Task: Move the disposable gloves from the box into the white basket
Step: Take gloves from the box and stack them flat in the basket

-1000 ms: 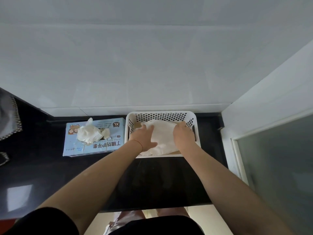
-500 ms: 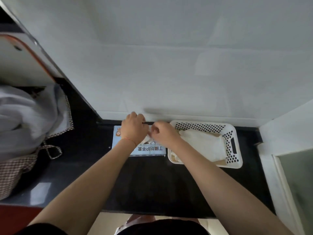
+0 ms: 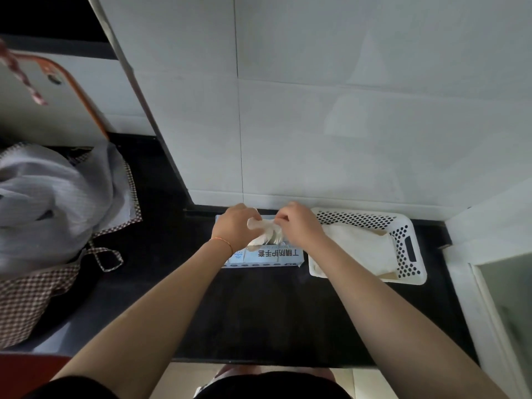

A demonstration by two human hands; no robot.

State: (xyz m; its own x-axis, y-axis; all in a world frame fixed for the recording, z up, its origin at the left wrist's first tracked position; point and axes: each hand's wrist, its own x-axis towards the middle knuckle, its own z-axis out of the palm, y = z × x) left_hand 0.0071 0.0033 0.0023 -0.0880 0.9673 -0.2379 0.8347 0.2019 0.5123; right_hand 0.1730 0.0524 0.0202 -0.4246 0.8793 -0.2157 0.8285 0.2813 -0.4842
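A light blue glove box lies flat on the black counter against the wall. A white disposable glove hangs just above the box, stretched between both hands. My left hand pinches its left end and my right hand pinches its right end. To the right of the box stands the white perforated basket, which holds a flat pile of white gloves. The box opening is hidden behind my hands.
A grey cloth and a checked apron lie heaped on the counter at the left. A white tiled wall rises right behind the box and basket. A white frame with a glass panel borders the counter on the right.
Both hands left the pile in the basket, moved left to the box and pulled a glove up out of it. The camera swung left, so the basket now sits right of centre.
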